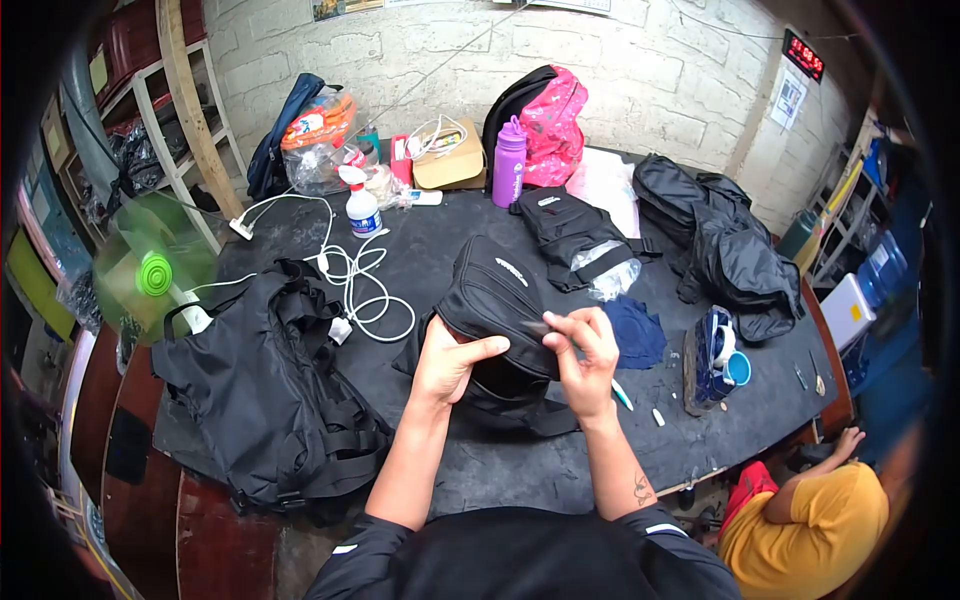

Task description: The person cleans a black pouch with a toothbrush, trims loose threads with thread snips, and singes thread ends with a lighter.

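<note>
A small black bag [490, 290] with a pale logo and a curved zipper stands on the black worktable, in front of my body. My left hand [445, 365] grips its near left side, with the thumb lying across the front. At the bag's right side, my right hand [585, 355] is closed in a pinch. A small thin greyish piece shows at its fingertips, too blurred to name. Just right of that hand lies a dark blue cloth [632, 332]. A similar black bag [570, 235] with a strap and clear plastic lies farther back.
A large black bag [270, 400] covers the table's left side, beside a coiled white cable [375, 290]. Behind stand a spray bottle [362, 210] and a purple bottle [509, 165]. To the right are a blue cup [737, 369] and a seated person in a yellow shirt [810, 530].
</note>
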Demonstrator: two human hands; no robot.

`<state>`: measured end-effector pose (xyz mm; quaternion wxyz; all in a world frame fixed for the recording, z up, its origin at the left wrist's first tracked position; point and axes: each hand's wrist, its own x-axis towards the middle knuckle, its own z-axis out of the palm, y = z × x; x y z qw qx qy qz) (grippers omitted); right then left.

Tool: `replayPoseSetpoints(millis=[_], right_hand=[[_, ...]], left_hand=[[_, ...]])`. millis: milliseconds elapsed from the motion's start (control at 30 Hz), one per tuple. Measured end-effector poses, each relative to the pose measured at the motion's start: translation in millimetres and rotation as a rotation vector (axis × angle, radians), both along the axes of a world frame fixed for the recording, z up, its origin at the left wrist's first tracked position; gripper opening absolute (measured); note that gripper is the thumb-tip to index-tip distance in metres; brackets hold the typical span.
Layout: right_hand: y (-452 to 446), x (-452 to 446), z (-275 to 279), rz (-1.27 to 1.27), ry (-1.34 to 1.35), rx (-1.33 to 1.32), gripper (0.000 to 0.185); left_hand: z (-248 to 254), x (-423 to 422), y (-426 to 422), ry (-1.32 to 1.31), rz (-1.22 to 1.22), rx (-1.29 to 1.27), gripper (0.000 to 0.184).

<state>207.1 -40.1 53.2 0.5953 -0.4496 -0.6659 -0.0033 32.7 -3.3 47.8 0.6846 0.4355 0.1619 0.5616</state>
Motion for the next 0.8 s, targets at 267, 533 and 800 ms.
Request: replayPoseSetpoints(millis=[267,533,800], right_hand=[[-6,3,28,-0.168,-0.284,0.078,0.020],[-8,0,50,-0.195,-0.529,0.254,0.019],[-8,0,50,-0.178,-0.529,0.260,0.020]], left_hand=[[3,3,-2,0.052,0.030,0.013,0.050],[3,2,-2,0.123,0.073,0.029,0.048],[7,-1,-4,0.088,0.032,0.022,0.047]])
